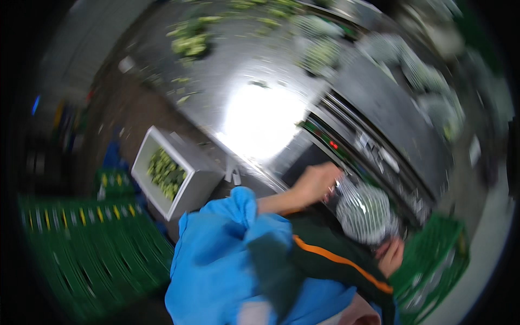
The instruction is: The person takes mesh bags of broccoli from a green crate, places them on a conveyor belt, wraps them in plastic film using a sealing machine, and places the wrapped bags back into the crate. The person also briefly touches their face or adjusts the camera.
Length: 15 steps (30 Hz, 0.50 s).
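Observation:
A round vegetable head in a clear plastic wrapper with white stripes [363, 213] is stretched between my two hands. My left hand [321, 181] has its fingers closed on the gathered plastic at the upper left end. At the opposite lower right end, my right hand [391, 255] pinches the wrapper. The bundle is beside a metal machine panel [357, 166] with a lit red display [333, 144]. Motion blur hides the finger detail and the exact kind of vegetable.
Loose green vegetable pieces [191, 42] lie on the steel table [239, 57]. Wrapped heads [440, 107] sit beyond the dark surface at upper right. A white bin [203, 174] holds green trimmings [166, 174]. Green crates [93, 248] stand left, another green crate [436, 256] right.

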{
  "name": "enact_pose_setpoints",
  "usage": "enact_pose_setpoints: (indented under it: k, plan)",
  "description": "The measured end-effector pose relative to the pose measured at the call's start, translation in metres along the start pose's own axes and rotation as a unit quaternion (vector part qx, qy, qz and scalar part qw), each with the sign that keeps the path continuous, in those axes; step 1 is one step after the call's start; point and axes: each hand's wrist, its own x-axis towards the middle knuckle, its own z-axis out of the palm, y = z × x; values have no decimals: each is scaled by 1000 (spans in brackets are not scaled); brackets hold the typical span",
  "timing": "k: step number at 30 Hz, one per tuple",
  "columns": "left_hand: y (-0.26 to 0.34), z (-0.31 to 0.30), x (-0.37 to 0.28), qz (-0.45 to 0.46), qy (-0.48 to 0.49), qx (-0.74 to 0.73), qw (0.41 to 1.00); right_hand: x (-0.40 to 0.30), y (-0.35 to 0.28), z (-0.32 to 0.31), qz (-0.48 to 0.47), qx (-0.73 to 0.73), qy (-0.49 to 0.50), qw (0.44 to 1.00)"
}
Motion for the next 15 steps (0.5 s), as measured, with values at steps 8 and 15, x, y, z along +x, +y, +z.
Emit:
enact_pose_setpoints:
  k: [8, 15]
  plan:
    - [-52, -61, -48, -238, 121, -415, 870, -35, -4, -8, 310, 488, 57, 814]
    - [-198, 27, -66, -201, -31, -187, 961, -62, 108, 117, 103, -14, -148, 983]
